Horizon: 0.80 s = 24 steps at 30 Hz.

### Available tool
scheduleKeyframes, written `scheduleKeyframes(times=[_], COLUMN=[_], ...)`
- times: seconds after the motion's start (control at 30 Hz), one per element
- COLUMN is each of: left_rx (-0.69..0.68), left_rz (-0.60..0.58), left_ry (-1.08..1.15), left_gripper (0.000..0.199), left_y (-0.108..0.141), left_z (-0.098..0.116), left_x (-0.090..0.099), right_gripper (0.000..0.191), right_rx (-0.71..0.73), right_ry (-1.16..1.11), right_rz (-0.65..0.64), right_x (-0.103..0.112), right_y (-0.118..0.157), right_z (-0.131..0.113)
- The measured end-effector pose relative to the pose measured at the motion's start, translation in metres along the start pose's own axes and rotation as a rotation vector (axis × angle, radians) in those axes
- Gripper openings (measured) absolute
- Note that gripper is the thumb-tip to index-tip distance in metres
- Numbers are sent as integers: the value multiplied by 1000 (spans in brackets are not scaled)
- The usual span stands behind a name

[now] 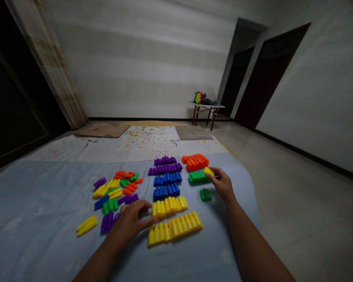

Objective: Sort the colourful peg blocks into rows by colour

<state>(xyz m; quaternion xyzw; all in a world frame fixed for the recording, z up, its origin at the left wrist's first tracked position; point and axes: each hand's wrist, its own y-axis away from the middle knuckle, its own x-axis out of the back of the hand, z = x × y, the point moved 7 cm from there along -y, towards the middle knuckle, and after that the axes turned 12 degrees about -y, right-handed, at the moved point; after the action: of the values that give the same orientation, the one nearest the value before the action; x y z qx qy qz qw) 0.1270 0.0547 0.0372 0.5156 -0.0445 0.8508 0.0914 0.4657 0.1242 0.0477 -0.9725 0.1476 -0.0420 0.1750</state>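
Note:
Small ribbed plastic pieces, shaped like joined tubes, lie on the bed sheet sorted into rows by colour. My left hand (134, 216) is at the left end of the upper yellow row (170, 206), thumb and index finger apart, and seems to touch its edge. A lower yellow row (175, 228) lies just in front. My right hand (222, 183) pinches a yellow plastic piece (208, 171) over the right end of the green row (197, 177). Close to that hand is a separate green piece (205, 194). Orange rows (196, 161) lie behind the green one.
Blue rows (167, 191) and purple rows (165, 169) lie in the middle. A mixed pile (111, 192) and a loose yellow piece (87, 226) lie on the left. Two mats (193, 132) are at the bed's far end. A small table (207, 105) stands near the wall.

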Motion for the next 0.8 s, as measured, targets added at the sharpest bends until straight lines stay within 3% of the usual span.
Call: scheduleKeyframes(times=[0.17, 0.3, 0.43, 0.6, 0.8], left_rx=[30, 86, 98, 27, -5], left_rz=[172, 305, 379, 453, 458], left_ry=[90, 205, 209, 137, 77], left_gripper=[39, 39, 38, 34, 30], left_y=[-1, 5, 11, 16, 19], left_z=[-14, -27, -27, -14, -9], left_x=[17, 25, 28, 35, 34], right_gripper=[43, 46, 44, 34, 35], right_rx=[-104, -135, -52, 161, 250], right_ry=[-219, -258, -49, 173, 326], right_rz=[-229, -402, -563, -777, -1088], right_x=[-39, -63, -81, -105, -134], right_y=[13, 24, 37, 64, 102], right_z=[-13, -23, -44, -80, -99])
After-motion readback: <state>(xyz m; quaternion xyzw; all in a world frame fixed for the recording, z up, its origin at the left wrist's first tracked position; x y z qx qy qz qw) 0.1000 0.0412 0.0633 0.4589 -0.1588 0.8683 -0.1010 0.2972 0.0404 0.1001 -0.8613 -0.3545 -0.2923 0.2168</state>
